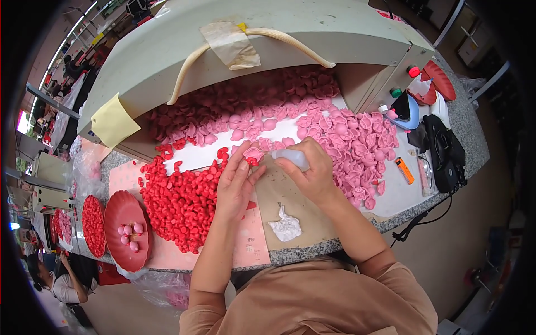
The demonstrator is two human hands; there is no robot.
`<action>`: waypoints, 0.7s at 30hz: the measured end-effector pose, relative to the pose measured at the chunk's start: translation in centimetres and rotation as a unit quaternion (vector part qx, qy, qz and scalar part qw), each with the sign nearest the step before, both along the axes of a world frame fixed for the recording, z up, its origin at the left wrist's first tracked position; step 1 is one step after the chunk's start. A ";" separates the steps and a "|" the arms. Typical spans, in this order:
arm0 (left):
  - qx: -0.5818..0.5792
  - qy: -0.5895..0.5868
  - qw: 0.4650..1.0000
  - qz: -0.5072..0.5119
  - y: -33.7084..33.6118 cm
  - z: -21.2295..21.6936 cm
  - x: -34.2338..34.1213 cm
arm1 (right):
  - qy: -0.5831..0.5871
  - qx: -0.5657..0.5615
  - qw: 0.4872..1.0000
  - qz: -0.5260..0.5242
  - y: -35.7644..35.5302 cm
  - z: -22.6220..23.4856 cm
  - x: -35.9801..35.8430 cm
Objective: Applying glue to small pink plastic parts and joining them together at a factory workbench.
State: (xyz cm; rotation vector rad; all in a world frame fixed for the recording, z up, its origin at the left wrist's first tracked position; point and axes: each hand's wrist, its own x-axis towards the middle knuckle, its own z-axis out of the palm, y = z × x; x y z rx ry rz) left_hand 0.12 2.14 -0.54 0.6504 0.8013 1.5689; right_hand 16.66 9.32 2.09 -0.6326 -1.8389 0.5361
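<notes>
Inspector: What do the fingers of the left hand hold?

Recorder: They are narrowed on a small, petalled pink piece with red at its lower edge, held at the fingertips. Whether the red portion is joined on cannot be told.

Inspector: And the right hand?

Recorder: Its fingers wrap a translucent whitish plastic squeeze bottle, tipped nearly flat, narrow end facing the left fingertips. Contact between bottle and piece cannot be confirmed.

Inspector: Surroundings?

Recorder: Heaped glossy red curved pieces left of the left fingers; heaped cupped pink pieces right of the right fingers; crumpled white tissue nearer the body than both.

Inspector: Recommended practice?

Recorder: The step appears to be dispensing from the bottle. I advise pinching the piece by its outer edge, left fingertips clear of the narrow end, both wrists steady, squeeze light and brief. Excess pressure could flood the joint, soil the fingers or bend the petals.
</notes>
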 end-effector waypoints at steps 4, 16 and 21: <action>-0.005 0.000 1.000 0.004 0.0 0.1 0.1 | -0.002 0.005 1.000 -0.006 0.0 0.0 0.0; -0.012 -0.013 1.000 0.014 0.1 0.3 0.2 | -0.015 -0.038 0.999 -0.016 0.1 -0.1 0.1; -0.012 -0.027 0.999 0.012 0.1 0.0 0.1 | -0.001 -0.010 1.000 -0.015 0.3 -0.3 0.0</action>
